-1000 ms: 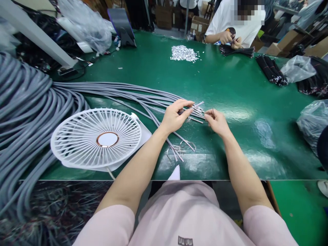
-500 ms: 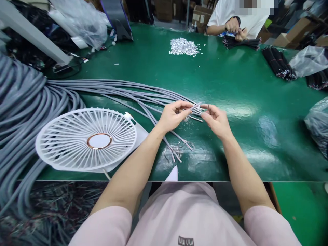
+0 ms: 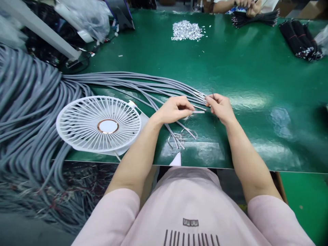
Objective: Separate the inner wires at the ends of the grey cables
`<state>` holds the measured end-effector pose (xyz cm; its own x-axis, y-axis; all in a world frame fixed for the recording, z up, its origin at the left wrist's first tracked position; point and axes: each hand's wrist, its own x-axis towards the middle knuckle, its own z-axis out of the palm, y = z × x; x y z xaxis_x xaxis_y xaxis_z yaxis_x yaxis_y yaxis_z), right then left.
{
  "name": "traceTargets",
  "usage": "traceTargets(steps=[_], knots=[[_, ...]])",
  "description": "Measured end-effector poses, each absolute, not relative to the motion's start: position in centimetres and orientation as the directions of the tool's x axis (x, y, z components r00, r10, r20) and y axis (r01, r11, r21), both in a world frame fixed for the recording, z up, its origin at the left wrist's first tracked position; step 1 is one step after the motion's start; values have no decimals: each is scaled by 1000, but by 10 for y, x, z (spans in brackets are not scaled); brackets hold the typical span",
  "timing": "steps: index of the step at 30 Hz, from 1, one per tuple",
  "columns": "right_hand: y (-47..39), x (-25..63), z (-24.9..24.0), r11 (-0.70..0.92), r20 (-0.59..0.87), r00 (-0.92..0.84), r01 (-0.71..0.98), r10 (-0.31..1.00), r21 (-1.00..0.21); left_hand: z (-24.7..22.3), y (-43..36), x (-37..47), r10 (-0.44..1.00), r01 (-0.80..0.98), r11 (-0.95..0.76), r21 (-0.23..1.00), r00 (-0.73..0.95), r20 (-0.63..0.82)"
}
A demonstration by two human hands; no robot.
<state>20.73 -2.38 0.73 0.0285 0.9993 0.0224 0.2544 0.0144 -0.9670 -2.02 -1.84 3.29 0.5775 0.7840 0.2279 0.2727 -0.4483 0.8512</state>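
Observation:
My left hand (image 3: 175,110) is closed in a pinch on a grey cable, whose pale stripped end (image 3: 199,112) points right. A short gap away, my right hand (image 3: 220,107) has its thumb and fingers pressed together on a thin dark piece (image 3: 213,92); its kind is too small to make out. Behind both hands run several grey cables (image 3: 143,79), their pale ends gathered near my right fingertips. Nearer my body lie more cable ends (image 3: 179,140) with loose fine wire strands around them.
A large coil of grey cable (image 3: 33,99) fills the left side. A white fan (image 3: 108,126) lies by my left forearm. Silver scraps (image 3: 188,30) are heaped at the back. Opposite, a person's hands (image 3: 252,7) work over black wire bundles (image 3: 256,18); more bundles (image 3: 299,39) lie right.
My hands have moved apart; the left lies slightly lower with the cable end, the right slightly further right. The camera view has tilted down, and the heap and person sit higher in view.

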Motion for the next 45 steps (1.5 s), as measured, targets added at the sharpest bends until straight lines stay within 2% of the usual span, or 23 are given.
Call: traceTargets(steps=[3, 5, 7, 11, 14, 18, 22, 26, 29, 31, 35, 37, 41, 43, 45], knots=[[-22, 210, 3, 112, 105, -39, 443, 994, -889, 28, -34, -29, 713, 440, -458, 772, 701, 24], [-22, 209, 2, 160, 131, -94, 502, 987, -850, 22, -44, -36, 696, 485, -482, 729, 718, -18], [-23, 208, 1, 162, 104, -139, 516, 985, -841, 18, -53, -44, 747, 483, -474, 736, 664, 45], [-27, 206, 5, 85, -34, -225, 499, 974, -863, 16, -52, -54, 906, 523, -373, 766, 384, 179], [-29, 210, 11, 169, 56, -223, 528, 973, -832, 15, -38, -50, 921, 579, -374, 724, 323, 217], [-27, 223, 14, 244, 225, -110, 619, 968, -747, 11, -10, -30, 893, 733, -447, 513, 403, 201], [-22, 231, 7, 195, 209, -65, 693, 976, -694, 4, 13, -6, 886, 832, -463, 305, 443, 136], [-20, 232, 4, 159, 181, -52, 744, 982, -648, 1, 25, 5, 891, 870, -452, 198, 450, 56], [-21, 231, 7, 151, 201, -23, 742, 979, -653, 6, 27, 1, 883, 857, -459, 233, 468, 17], [-22, 231, 9, 146, 222, 8, 729, 975, -669, 12, 26, -7, 875, 817, -466, 339, 482, 43], [-23, 230, 12, 161, 225, 14, 656, 974, -737, 18, 20, -20, 826, 623, -547, 559, 509, 242], [-25, 227, 14, 173, 203, -7, 553, 979, -815, 17, 17, -23, 797, 545, -592, 594, 508, 327], [-33, 213, 21, 94, 89, -31, 191, 996, -977, 12, 10, -19, 783, 506, -619, 601, 459, 419], [-37, 205, 25, 57, 55, -31, 55, 998, -997, 10, 6, -16, 773, 493, -632, 598, 452, 444], [-41, 200, 27, 53, 52, -33, 24, 998, -998, 10, 2, -13, 752, 469, -655, 593, 484, 448]])
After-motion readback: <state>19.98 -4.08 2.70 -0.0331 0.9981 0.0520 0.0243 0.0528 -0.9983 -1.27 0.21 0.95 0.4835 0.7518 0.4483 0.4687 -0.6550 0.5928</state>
